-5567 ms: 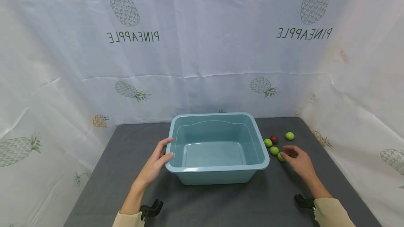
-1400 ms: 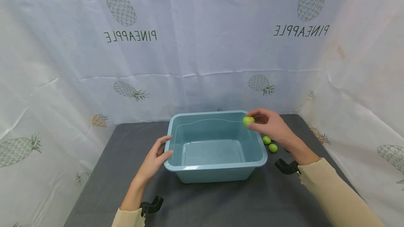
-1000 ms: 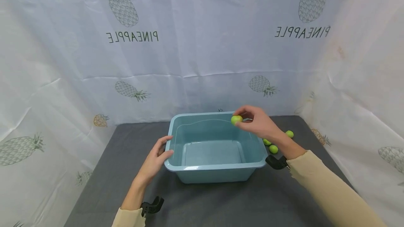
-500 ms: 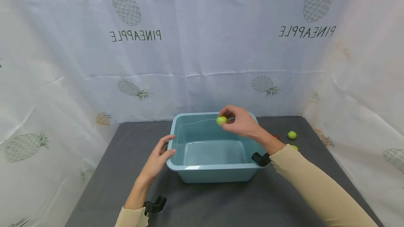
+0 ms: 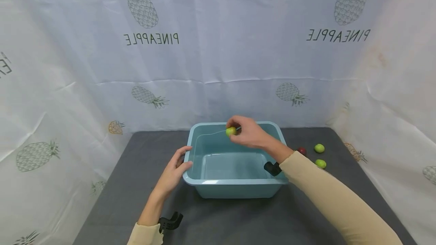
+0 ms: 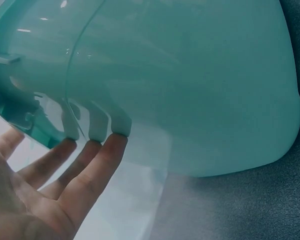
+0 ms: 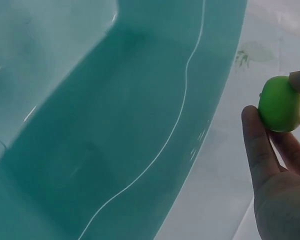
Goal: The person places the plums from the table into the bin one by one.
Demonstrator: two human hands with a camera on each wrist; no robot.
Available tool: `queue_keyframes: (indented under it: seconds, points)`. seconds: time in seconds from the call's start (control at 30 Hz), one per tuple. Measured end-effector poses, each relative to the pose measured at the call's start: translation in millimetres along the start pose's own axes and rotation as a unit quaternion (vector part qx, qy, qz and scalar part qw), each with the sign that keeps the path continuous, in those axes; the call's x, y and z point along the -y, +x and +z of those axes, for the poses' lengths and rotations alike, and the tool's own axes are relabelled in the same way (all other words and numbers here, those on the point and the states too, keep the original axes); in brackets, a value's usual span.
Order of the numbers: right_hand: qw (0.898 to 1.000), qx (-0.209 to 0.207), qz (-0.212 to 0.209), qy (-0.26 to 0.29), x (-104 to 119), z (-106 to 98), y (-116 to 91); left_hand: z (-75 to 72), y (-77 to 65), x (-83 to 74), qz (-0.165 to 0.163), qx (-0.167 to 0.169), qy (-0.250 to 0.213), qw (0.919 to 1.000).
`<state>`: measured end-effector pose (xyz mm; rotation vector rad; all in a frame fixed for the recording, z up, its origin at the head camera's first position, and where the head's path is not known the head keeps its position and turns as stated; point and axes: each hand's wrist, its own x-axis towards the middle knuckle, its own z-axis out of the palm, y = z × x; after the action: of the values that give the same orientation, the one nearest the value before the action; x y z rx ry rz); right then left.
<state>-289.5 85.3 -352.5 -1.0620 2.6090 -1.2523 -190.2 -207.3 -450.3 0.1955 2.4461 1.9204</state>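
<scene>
A light blue-green plastic basin point(image 5: 238, 182) stands on the dark tabletop. My left hand point(image 5: 170, 175) holds its left rim; in the left wrist view the fingertips press against the outer wall point(image 6: 200, 100) and the thumb reaches up at the rim. Above the basin's back part, my right hand point(image 5: 250, 133) pinches a small smooth green fruit point(image 7: 281, 105) between thumb and fingertips. No fruit shows on the visible part of the basin's floor. To the right of the basin lie a dark red fruit point(image 5: 301, 151) and two green fruits, one farther back point(image 5: 319, 148), the other nearer my sleeve.
The dark cloth-covered table point(image 5: 112, 184) meets a hanging white curtain point(image 5: 231, 48) printed with pineapples at the back and both sides. A black wrist mount point(image 5: 170, 222) sits on each forearm. The right sleeve point(image 5: 327, 192) crosses over the basin's right rim.
Over five seconds my right hand has gone from the fruits on the table to above the basin, carrying a green fruit, lately drifting left. The left hand has stayed on the rim.
</scene>
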Motion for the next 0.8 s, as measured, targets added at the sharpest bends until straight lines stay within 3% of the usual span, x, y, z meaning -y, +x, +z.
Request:
queue_keyframes:
  seconds: [0.23, 0.37, 0.57, 0.8]
  points:
    - [0.996, 0.05, 0.002, -0.073, -3.6, 8.5, 13.5, 1.2, -0.1, 1.4, 0.001, -0.005, 0.002, 1.0]
    - [0.99, 0.078, 0.011, -0.113, -4.7, 16.2, 18.6, 1.2, -0.8, 2.2, 0.002, -0.006, 0.002, 1.0]
    - [0.98, 0.105, -0.016, -0.167, -7.2, 26.0, 26.0, 0.6, -1.8, 2.2, 0.004, -0.009, 0.002, 0.9999]
    - [0.969, 0.131, -0.014, -0.209, -10.8, 38.1, 34.3, 1.4, -0.8, 1.7, 0.001, -0.013, 0.001, 0.9999]
